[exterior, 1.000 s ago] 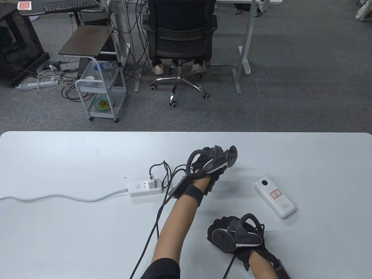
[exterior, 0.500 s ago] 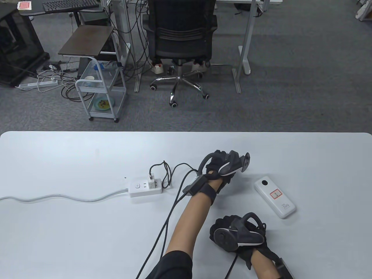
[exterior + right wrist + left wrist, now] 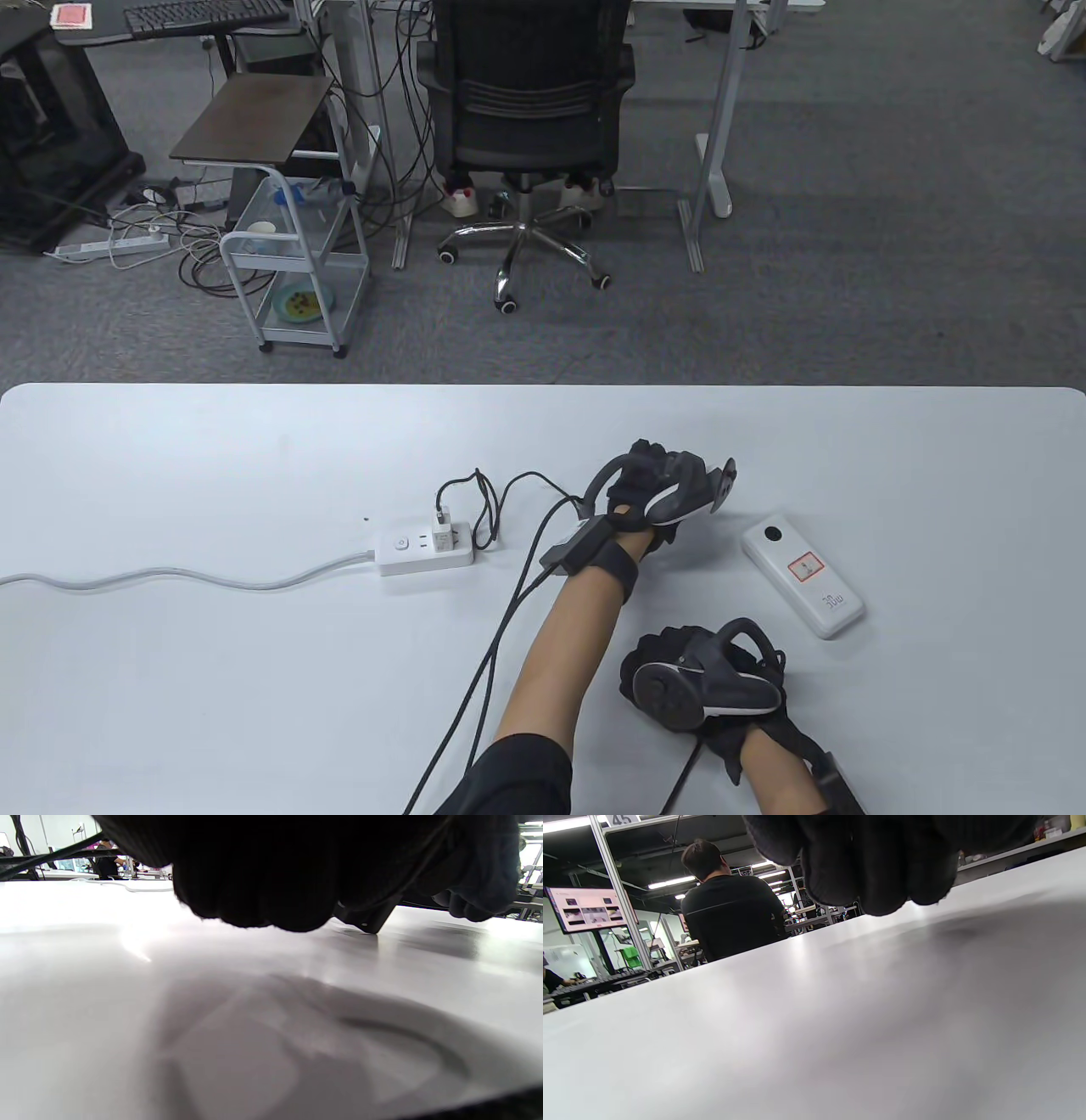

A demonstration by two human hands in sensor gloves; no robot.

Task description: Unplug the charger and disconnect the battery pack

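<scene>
A white battery pack (image 3: pixel 804 586) lies flat at the right of the table, with no cable in it. The white charger (image 3: pixel 442 537) sits plugged into the white power strip (image 3: pixel 407 552). Its black cable (image 3: pixel 488 509) loops to the right and runs in under my left hand (image 3: pixel 657 492). That hand lies on its side just left of the pack, and its fingers (image 3: pixel 874 878) are curled in a fist; the cable's end is hidden in it. My right hand (image 3: pixel 679 679) rests idle near the front edge, its fingers (image 3: pixel 263 891) loosely curled and holding nothing.
The power strip's white cord (image 3: pixel 170 579) trails off the table's left edge. Black glove cables (image 3: pixel 475 679) run from my left wrist to the front edge. An office chair (image 3: pixel 526 127) stands beyond the table (image 3: pixel 212 679). A person's back (image 3: pixel 729 916) shows far off.
My left hand has moved right, closer to the battery pack, and the black cable's loop has stretched after it. The right hand has drifted slightly right.
</scene>
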